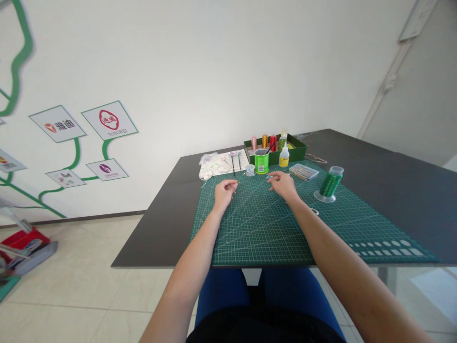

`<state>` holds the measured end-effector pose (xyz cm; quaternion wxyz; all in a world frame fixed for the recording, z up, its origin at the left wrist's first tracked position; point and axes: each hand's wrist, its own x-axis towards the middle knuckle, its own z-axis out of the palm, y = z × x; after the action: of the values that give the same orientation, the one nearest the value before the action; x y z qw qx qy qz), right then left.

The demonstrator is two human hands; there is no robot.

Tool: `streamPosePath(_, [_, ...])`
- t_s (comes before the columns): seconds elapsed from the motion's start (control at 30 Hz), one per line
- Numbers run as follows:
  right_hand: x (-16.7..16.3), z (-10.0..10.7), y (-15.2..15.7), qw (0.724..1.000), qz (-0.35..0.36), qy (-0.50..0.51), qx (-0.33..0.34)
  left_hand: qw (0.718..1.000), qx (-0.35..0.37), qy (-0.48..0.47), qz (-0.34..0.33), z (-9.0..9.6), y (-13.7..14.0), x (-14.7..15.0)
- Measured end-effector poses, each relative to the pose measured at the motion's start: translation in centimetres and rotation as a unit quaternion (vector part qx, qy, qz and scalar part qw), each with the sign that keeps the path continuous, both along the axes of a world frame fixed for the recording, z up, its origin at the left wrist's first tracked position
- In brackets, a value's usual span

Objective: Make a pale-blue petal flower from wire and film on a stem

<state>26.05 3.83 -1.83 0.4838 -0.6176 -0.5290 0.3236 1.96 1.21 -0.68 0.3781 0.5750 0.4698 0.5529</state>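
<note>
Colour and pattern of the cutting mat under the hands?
Cutting mat: green with a fine, pale grid. Shows in the head view.

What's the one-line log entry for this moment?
left grip: over cutting mat, contents unclear | right grip: likewise | green thread spool: upright, right of right grip

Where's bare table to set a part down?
Bare: cutting mat between left forearm and right forearm; black tabletop left of the mat, also beyond its right edge. Crowded: the mat's far end, with green can, dropper bottle and spool box; right of the right hand, clear case and green spool.
</note>
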Motion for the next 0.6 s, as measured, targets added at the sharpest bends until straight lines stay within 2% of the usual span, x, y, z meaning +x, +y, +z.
streamPosePath(0.07, [-0.5, 0.2, -0.1, 0.999, 0.026, 0.014, 0.035, 1.0, 0.006, 0.011, -0.005, 0.0, -0.1, 0.1])
streamPosePath(0.17, [-1.8, 0.5, -0.8, 0.987, 0.129, 0.067, 0.066, 1.0, 0.003, 0.023, -0.012, 0.0, -0.2, 0.1])
streamPosePath(0.27, [-3.3, 0.7, -2.0, 0.959, 0.259, 0.113, 0.031, 0.999, 0.003, 0.034, -0.023, 0.1, -0.3, 0.2])
streamPosePath(0.37, [-4.3, 0.8, -2.9, 0.928, 0.347, 0.135, -0.022, 0.998, 0.012, 0.041, -0.038, 0.1, -0.3, 0.2])
streamPosePath(0.5, [-4.5, 0.4, -3.0, 0.913, 0.378, 0.133, -0.072, 0.998, 0.018, 0.045, -0.043, 0.0, -0.3, 0.2])
streamPosePath(0.6, [-4.3, 0.3, -2.8, 0.916, 0.382, 0.108, -0.054, 0.998, 0.02, 0.045, -0.042, 0.0, -0.3, 0.2])
